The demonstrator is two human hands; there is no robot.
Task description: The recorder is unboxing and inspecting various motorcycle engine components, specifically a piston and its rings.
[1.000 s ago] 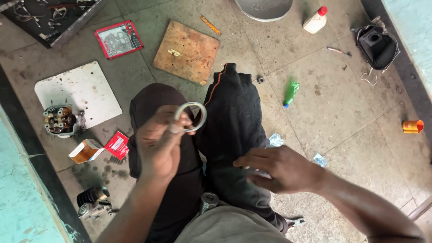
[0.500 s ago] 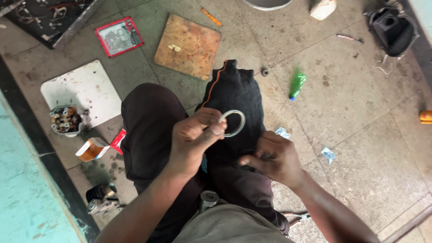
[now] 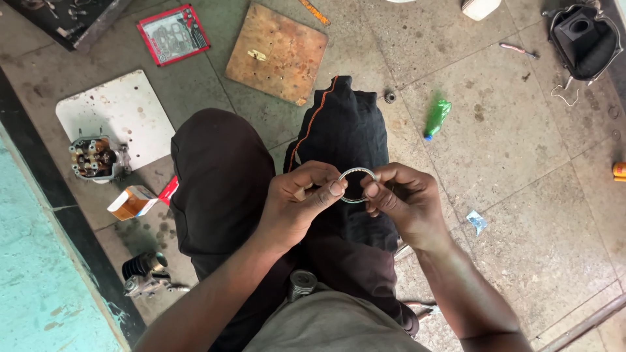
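Thin round metal ring (image 3: 357, 184) between both hands' fingers (image 3: 336, 189)

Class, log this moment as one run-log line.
left hand: pinches metal ring | right hand: pinches same ring | over knees

Metal ring (image 3: 357, 185): thin, silvery-grey, round, open through the middle. Held in the air above the person's dark-trousered lap, pinched on opposite sides between the fingertips of the left hand (image 3: 301, 205) and the right hand (image 3: 405, 202), its face tilted towards the viewer.
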